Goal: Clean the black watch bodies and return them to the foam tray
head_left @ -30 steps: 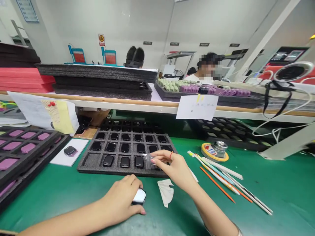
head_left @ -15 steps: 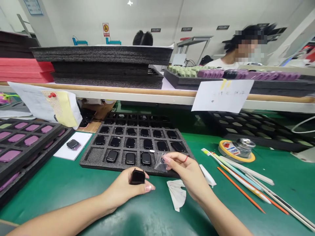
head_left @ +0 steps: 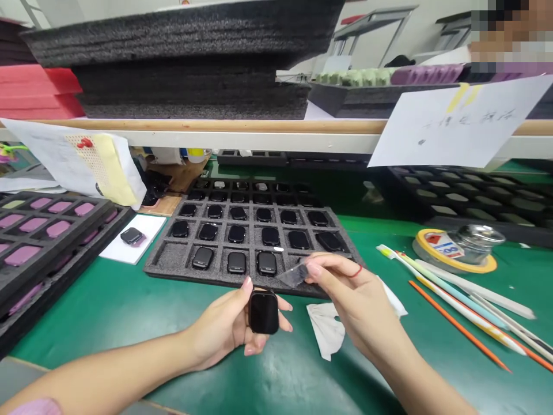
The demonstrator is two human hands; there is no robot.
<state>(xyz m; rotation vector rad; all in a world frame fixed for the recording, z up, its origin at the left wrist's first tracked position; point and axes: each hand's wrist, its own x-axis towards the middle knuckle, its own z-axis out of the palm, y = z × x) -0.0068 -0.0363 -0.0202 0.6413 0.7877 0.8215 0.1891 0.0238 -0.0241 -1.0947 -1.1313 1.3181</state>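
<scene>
Left hand (head_left: 228, 325) grips a black watch body (head_left: 263, 312), screen up; right hand (head_left: 358, 294) pinches a clear film (head_left: 294, 275).
Looks like the film-applying step, just in front of the foam tray (head_left: 173, 266) above the worktop (head_left: 129, 323) — next up, squaring the film to the screen.

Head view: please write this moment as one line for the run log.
left hand: holds black watch body | right hand: pinches clear film | behind: foam tray of watch bodies | surface: green mat

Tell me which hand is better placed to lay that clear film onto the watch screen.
Right. The right hand already pinches the clear film just above the black watch, whose screen faces up in the left hand. The left is occupied steadying it.
</scene>
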